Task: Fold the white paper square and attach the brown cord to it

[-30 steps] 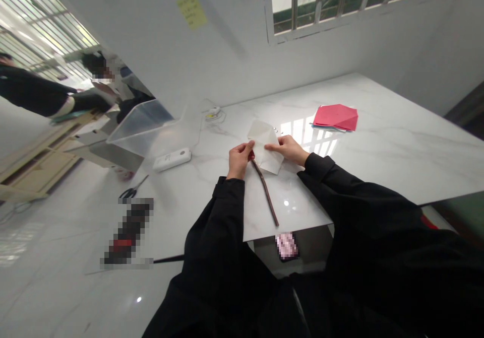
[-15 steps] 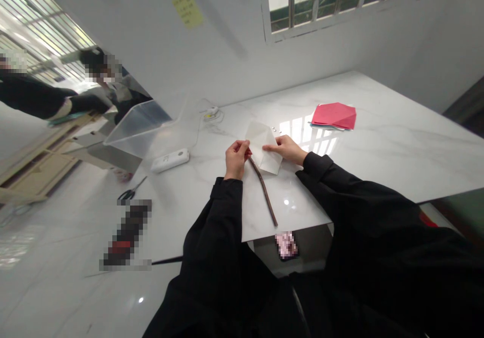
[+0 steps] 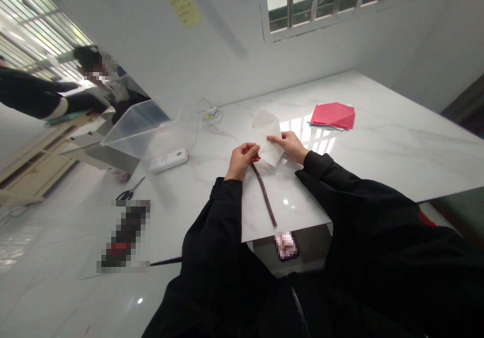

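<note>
My right hand (image 3: pixel 290 145) grips a folded white paper (image 3: pixel 265 125), thumb on top, holding it tilted above the table. At the paper's lower left edge, my left hand (image 3: pixel 242 160) is closed in a pinch. Something small and dark red shows at its fingertips; I cannot make out what it is. A thin brown stick (image 3: pixel 267 201) lies on the table below the hands, its upper end close under the left fingers.
A stack of red paper (image 3: pixel 333 115) lies at the right on the marble-patterned table (image 3: pixel 401 141). To the left are a white power strip (image 3: pixel 169 160), a clear plastic bin (image 3: pixel 132 126) and scissors (image 3: pixel 128 193). Two people are at the far left. A phone (image 3: pixel 286 246) lies below the table edge.
The white paper has shifted slightly up and right and turned a little. My left hand has moved slightly right, still pinched. The stick has stayed nearly in place.
</note>
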The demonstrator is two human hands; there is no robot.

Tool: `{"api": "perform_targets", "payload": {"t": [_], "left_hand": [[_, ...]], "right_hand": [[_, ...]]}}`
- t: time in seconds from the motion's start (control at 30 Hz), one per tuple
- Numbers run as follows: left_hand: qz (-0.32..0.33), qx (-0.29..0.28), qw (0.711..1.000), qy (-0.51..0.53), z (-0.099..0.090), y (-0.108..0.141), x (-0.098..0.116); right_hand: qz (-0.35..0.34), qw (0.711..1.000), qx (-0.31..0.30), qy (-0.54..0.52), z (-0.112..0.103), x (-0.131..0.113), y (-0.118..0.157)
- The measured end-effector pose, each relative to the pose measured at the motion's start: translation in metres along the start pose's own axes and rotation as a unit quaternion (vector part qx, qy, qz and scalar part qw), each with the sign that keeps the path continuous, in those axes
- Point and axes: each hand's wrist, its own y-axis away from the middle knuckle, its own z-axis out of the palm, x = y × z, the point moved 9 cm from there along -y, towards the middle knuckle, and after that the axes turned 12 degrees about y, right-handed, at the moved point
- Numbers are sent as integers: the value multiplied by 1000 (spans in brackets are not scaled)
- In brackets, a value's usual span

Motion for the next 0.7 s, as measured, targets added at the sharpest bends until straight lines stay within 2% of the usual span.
{"api": "perform_targets", "payload": {"t": [0.4, 0.57, 0.7], "left_hand": [[-13, -30, 999, -28, 6, 2, 0], [-5, -26, 1000, -2, 6, 3, 3], [-7, -33, 999, 24, 9, 4, 4]], "right_hand": [[-2, 1000, -10, -7, 2, -2, 2], [14, 1000, -21, -2, 4, -1, 2], [18, 998, -66, 8, 13, -2, 6]]}}
